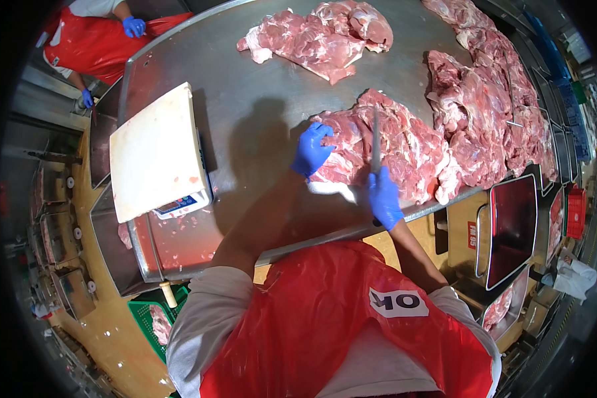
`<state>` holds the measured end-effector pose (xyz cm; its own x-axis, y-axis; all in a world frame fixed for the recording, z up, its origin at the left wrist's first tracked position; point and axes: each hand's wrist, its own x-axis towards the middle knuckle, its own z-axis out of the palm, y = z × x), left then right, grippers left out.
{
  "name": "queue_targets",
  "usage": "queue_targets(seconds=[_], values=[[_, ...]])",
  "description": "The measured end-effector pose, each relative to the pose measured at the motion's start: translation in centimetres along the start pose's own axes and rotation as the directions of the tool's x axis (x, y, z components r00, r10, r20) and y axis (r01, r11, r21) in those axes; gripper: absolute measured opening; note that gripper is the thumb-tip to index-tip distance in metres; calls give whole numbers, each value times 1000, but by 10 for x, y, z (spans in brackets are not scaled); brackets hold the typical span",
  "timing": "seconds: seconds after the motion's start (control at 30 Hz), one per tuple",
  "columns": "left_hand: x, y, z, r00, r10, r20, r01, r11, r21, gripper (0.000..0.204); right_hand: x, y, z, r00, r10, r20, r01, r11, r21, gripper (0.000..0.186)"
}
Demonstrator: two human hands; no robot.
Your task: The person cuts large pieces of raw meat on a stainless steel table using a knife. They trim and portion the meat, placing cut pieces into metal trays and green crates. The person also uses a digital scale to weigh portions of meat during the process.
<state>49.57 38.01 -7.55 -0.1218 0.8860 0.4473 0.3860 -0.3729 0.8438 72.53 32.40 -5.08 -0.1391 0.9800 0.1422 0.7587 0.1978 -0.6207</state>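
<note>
A large slab of raw meat [408, 149] with white fat streaks lies near the front edge of the metal table [245, 93]. My left hand [314, 150], in a blue glove, is closed on the slab's left edge with its fingers curled in. In my right hand [385, 199], also blue-gloved, is a knife [376, 140] whose blade points away from me over the middle of the slab. The knife's handle is hidden in my fist. How deep the blade sits, I cannot tell.
At left stands a scale [204, 196] topped by a white board [154, 156]; a wooden-handled rod [168, 293] overhangs the edge. More meat lies behind [312, 36] and right [471, 119]. Metal bins [513, 232] and a green crate [146, 312] flank me. Far left, a person [99, 46] wears red.
</note>
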Motion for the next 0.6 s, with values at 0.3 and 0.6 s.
queue_targets(seconds=[0.3,0.6], values=[[1,2,-16,991,-136,19,136,991,-19,18,-11,16,52,914,-73,399,70,997,20,21],[-2,-6,-27,971,-232,-60,225,968,-108,7,43,-48,71,911,84,404,34,961,-275,24]])
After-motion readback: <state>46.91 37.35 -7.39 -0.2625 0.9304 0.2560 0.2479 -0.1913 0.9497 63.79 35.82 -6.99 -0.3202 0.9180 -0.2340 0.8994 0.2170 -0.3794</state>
